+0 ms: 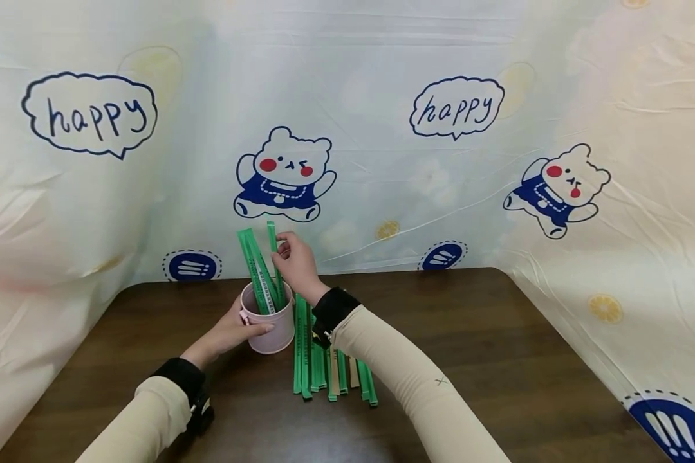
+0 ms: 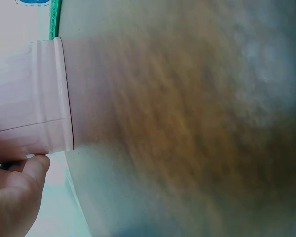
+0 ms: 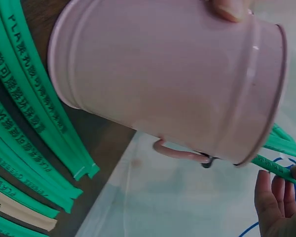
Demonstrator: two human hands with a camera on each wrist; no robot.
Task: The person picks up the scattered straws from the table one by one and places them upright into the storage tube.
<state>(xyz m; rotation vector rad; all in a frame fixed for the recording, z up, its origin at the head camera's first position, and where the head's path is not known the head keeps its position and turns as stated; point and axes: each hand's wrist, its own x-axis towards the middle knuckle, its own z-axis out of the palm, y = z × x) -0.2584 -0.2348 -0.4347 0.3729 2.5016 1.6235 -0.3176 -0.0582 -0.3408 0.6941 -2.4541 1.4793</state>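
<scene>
Pail: pink, standing on the table just left of the loose packets, mouth up, with a bunch of stuff poking out of it.

Inside the pail: a bundle of slim green packets, leaning left and sticking up well past the rim. Can't count them, they overlap too much.

Packet in hand: another green one, pretty much upright, lower end down inside the mouth, right beside the bundle.

Right hand: pinching that packet above the rim, thumb and fingers together on it.

Left hand: clamped round the pail's left side, thumb across the front.

Pail handle: pink, hanging off a dark fitting near the rim in the right wrist view.

Loose packets: rough row right of the pail, mostly green, a couple of tan ones mixed in. Printed lettering, one reads "PLA". Right sleeve covers some.

Table: dark brown wood.

Backdrop: pale cloth, cartoon bears and "happy" bubbles.
</scene>
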